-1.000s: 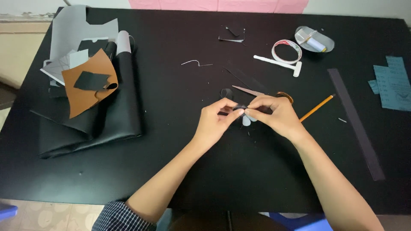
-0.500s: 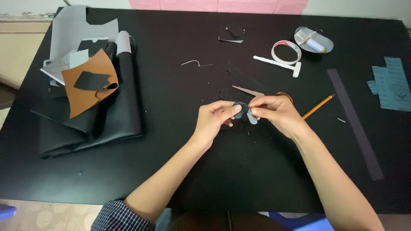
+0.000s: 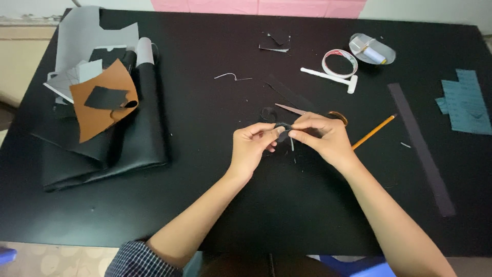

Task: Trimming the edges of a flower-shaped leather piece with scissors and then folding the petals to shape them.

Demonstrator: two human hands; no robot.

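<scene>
Black desk (image 3: 215,205) fills the view, and over its middle both hands meet on a small dark leather scrap (image 3: 282,126). Left hand (image 3: 251,146) and right hand (image 3: 320,136) each have fingers pinched shut on it. It looks light, thin and floppy, best gripped at its edges. Scissors (image 3: 307,111) lie just behind the scrap, a pencil (image 3: 374,132) to its right; nearer the body the surface is open
</scene>
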